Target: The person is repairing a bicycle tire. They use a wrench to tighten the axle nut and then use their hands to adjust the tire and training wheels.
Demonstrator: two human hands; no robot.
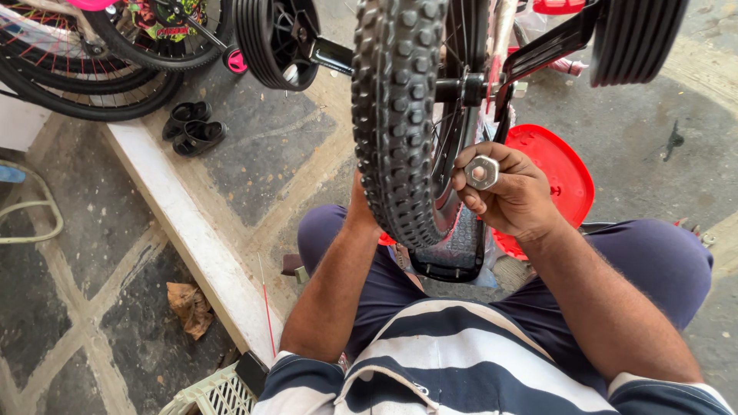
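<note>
Nut (482, 172), hexagonal and silver, pinched in the fingers (469, 183) of the right hand (513, 194), just right of the knobby rear tyre (396, 115) and a little below its axle (469, 88). Left hand (361, 201) tucked behind the tyre's left side, mostly hidden; impossible to tell whether clenched or loose, probably steadying the wheel. Below the tyre, a black mudguard (450, 257) resting over the lap; right of the tyre, a red plastic disc (565, 173) on the floor. Farther up, black training wheels (278, 42) flanking the tyre on brackets. Left of the tyre, a white kerb (192, 230), black sandals (192, 129), other bicycle wheels (92, 77). Likely step: axle fastening, nut off the thread. Next move would call for lining up the nut's bore squarely with the axle end and starting it by hand, without cross-threading.
</note>
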